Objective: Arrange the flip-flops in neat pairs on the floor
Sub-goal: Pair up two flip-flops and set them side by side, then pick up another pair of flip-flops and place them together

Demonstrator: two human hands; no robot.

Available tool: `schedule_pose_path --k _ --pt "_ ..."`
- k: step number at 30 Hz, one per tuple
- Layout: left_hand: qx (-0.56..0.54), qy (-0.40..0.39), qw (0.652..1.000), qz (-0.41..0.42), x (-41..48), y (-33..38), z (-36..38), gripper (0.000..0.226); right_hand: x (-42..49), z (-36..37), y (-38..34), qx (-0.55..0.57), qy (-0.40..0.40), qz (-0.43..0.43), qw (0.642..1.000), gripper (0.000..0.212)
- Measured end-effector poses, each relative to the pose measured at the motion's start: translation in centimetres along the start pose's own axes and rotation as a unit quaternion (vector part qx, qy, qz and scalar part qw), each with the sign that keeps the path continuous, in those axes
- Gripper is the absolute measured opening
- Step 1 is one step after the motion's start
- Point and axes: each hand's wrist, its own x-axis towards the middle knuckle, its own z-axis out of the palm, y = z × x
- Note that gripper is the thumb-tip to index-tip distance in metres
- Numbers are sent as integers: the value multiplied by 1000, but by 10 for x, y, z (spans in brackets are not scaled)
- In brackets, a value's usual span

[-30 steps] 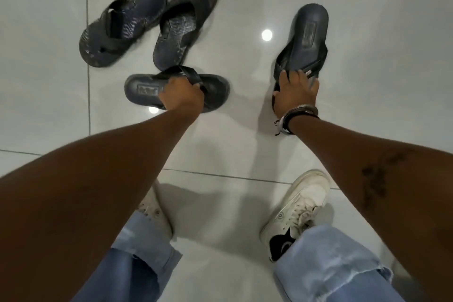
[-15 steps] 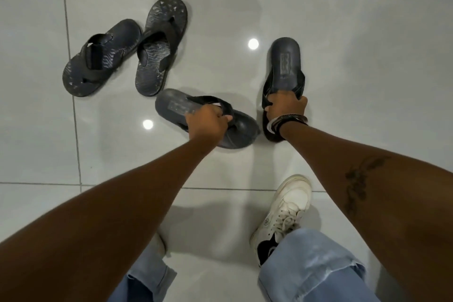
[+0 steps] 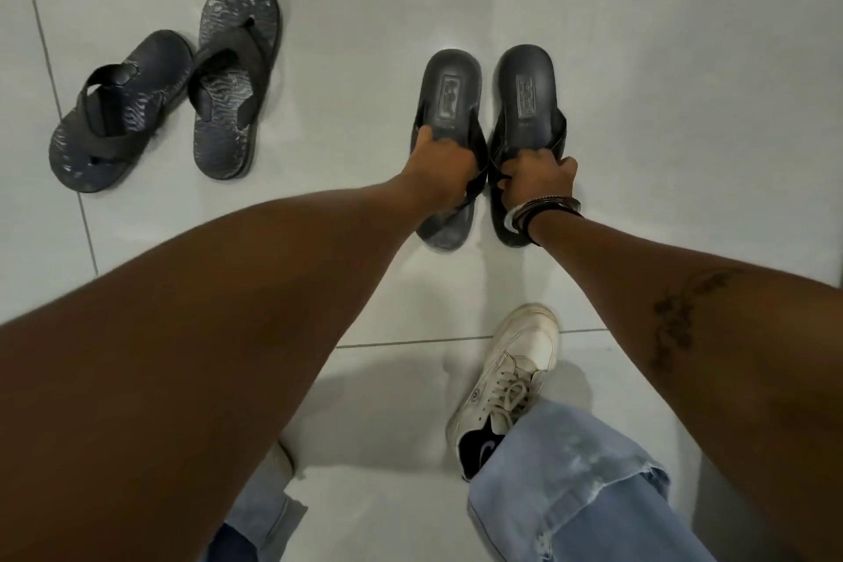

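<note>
Two plain black flip-flops lie side by side on the white tiled floor, heels pointing away from me. My left hand grips the strap of the left plain flip-flop. My right hand, with bracelets at the wrist, grips the strap of the right plain flip-flop. Both hands hide the straps and part of the toe ends. Further left lie two patterned dark flip-flops: one nearly straight, the other angled to its left, their edges touching.
My white sneaker and blue jeans fill the lower right, below the plain pair. The other shoe is mostly hidden under my left arm. Grout lines cross the glossy floor. Open tile lies between the two pairs.
My left hand swung the left plain flip-flop from lying crosswise to parallel beside the right one. The right hand keeps its grip. The camera view shifted left and closer.
</note>
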Motion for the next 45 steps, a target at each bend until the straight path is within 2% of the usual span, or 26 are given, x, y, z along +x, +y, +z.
schedule_pose_path --k 7,10,12,14,16,18,20,22,23,26,29,32,35,41,45 --pt "-10 54 998 9 5 7 15 14 -6 -5 7 -14 -6 6 1000 24" --pt "-34 86 996 6 -3 4 16 23 -10 -8 5 -21 13 4 1000 22" --pt "-79 132 987 -36 -12 4 15 33 -14 -10 0 -14 55 -2 998 20" --pt "-129 179 970 -106 -26 -2 15 33 -19 -12 -17 -23 101 -29 994 19" --pt "-165 215 947 -174 -43 -18 18 25 -23 -12 -45 -42 135 -80 987 22" --pt "-162 226 932 -232 -63 -49 22 23 -27 -10 -78 -50 132 -158 977 32" --pt "-137 220 927 -272 -85 -95 29 24 -23 -10 -118 -66 104 -245 962 45" --pt "-97 204 932 -284 -107 -145 35 26 -11 -13 -158 -109 65 -311 942 65" --pt "-70 192 938 -282 -119 -171 38 28 -2 -14 -180 -134 50 -334 932 68" --pt "14 157 953 -259 -150 -247 43 30 26 -20 -247 -204 62 -382 899 51" --pt "83 83 964 -239 -171 -298 42 34 49 -27 -291 -270 92 -400 871 47" --pt "114 33 969 -217 -185 -327 47 42 59 -25 -313 -351 98 -426 828 39" --pt "120 26 968 -221 -187 -336 58 40 59 -21 -323 -422 104 -435 789 33" --pt "81 61 963 -248 -180 -331 63 23 65 -19 -332 -433 104 -450 774 23" --pt "-13 73 952 -297 -179 -326 63 15 62 -21 -332 -412 83 -442 792 24"
